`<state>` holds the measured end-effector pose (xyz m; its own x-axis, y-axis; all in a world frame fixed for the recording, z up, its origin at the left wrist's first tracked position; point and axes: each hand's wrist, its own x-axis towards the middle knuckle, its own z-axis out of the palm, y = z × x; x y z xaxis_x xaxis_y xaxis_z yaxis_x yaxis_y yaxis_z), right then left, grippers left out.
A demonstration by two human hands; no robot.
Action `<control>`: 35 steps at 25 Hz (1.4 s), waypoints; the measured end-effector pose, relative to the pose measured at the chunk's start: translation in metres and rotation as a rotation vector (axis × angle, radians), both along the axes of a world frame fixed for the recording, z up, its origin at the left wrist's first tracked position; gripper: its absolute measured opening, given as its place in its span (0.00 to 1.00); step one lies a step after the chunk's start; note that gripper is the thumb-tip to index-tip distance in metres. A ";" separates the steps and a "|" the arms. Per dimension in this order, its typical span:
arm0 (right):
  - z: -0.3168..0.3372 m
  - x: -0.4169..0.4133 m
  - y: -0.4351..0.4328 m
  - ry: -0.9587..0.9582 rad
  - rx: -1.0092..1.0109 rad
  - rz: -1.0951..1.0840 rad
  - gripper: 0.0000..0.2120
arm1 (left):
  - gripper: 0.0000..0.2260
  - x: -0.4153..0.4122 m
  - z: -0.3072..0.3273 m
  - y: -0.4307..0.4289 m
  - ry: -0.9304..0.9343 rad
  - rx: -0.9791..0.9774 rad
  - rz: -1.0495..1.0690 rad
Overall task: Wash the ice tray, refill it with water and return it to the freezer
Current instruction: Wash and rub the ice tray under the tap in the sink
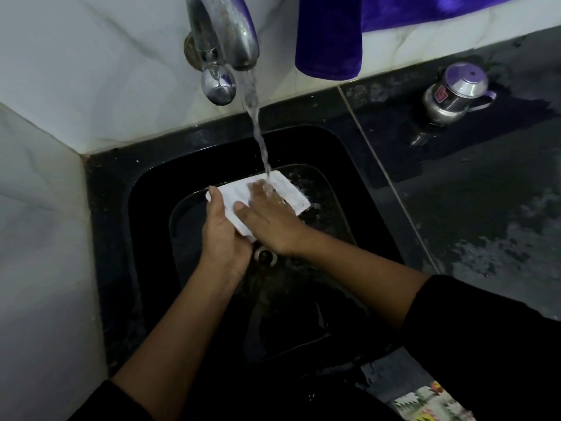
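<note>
Tray (293, 194): held over the sink (145, 226), under the stream (256, 117) from the tap (230, 34); its long axis is laid left to right.
Left hand (223, 235): wrapped round the tray's left end, thumb on top.
Right hand (267, 220): laid flat on the tray's face, fingers straight, tips in the stream; nothing is gripped.
Stage: washing is judged under way; refill not yet done.
Pivot: the tray is carried by the left hand alone; the free end lies just beyond the right fingertips.
</note>
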<state>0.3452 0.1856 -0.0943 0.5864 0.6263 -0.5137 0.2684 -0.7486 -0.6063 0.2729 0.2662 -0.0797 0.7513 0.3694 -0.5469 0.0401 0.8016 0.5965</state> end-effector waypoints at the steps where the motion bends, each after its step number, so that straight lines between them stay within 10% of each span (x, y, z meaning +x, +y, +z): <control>1: 0.004 0.001 -0.004 0.006 0.040 0.011 0.31 | 0.30 0.000 0.002 0.001 0.002 0.019 0.001; 8: 0.002 0.063 -0.047 0.045 0.103 -0.299 0.29 | 0.33 -0.048 0.010 0.022 -0.008 -0.013 -0.055; 13: 0.028 0.048 -0.046 0.268 0.457 -0.461 0.11 | 0.35 -0.085 -0.008 0.047 -0.088 -0.083 0.044; 18: 0.059 0.039 -0.052 0.683 0.659 -0.387 0.15 | 0.41 -0.119 -0.040 0.049 -0.258 -0.226 0.008; 25: 0.075 0.031 -0.034 0.234 0.537 -0.439 0.17 | 0.39 -0.115 -0.026 0.036 -0.325 -0.343 0.104; 31: 0.080 0.036 -0.051 0.658 0.636 -0.329 0.12 | 0.41 -0.117 -0.029 0.031 -0.382 -0.407 0.166; 35: 0.074 0.039 -0.053 0.407 0.521 -0.366 0.13 | 0.36 -0.120 -0.018 0.004 -0.205 -0.222 0.258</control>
